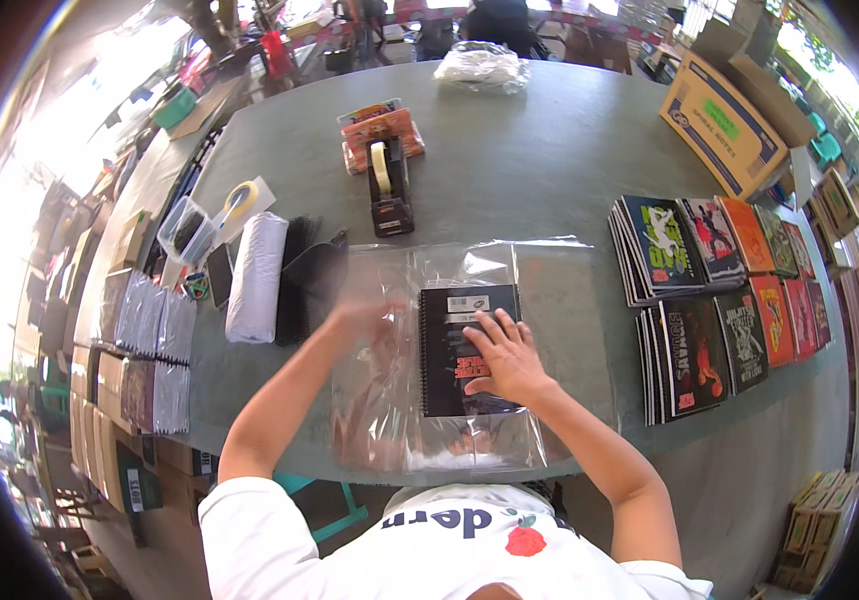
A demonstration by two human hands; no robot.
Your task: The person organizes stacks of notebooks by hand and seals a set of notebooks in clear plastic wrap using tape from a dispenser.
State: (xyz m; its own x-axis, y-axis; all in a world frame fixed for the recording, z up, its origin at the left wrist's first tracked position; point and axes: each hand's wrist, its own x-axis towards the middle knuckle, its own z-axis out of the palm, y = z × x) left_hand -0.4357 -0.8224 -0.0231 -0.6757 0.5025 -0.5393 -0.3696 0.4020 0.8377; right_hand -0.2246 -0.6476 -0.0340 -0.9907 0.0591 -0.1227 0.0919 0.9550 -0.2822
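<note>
A black spiral notebook (439,355) lies on a sheet of clear plastic film (574,340) in front of me. My right hand (507,358) rests on its cover, fingers spread flat, and hides part of the print. A pale label (467,305) sits near the notebook's top edge. My left hand (364,312) is over the film to the left of the notebook. It is smeared by motion, so its fingers cannot be made out. The shiny film reaches past the notebook on every side.
Ahead stands a tape dispenser (389,195), before orange packets (381,135). To the left are a white roll (255,278), a plastic tub (187,230) and wrapped notebooks (154,320). Notebook stacks (694,350) and a carton (724,125) line the right; bunched plastic (481,68) lies far off.
</note>
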